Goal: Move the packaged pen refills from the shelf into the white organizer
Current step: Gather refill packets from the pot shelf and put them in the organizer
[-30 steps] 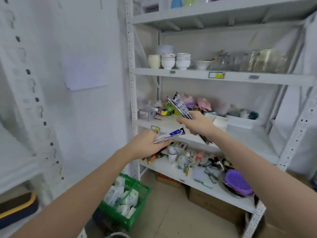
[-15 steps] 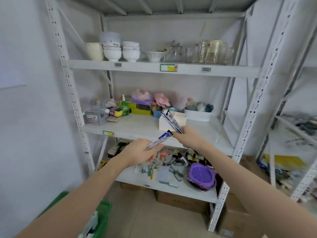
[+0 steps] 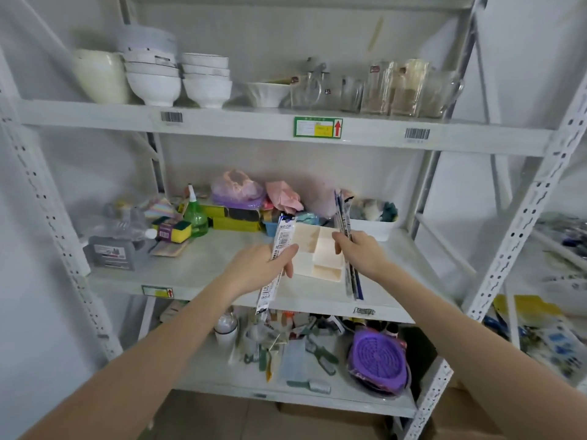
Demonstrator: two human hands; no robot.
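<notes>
My left hand [image 3: 259, 265] grips one long, flat pen refill pack [image 3: 276, 258], white with dark print and a blue lower end, just left of the white organizer [image 3: 320, 252]; my right hand [image 3: 359, 254] pinches a thin bundle of refill packs [image 3: 344, 223] upright at its right side. The organizer's compartments lie open between my fingers [image 3: 290, 250], near the shelf [image 3: 197, 268] front edge, with bare shelf to the left and a white bin [image 3: 371, 228] just behind on the right.
</notes>
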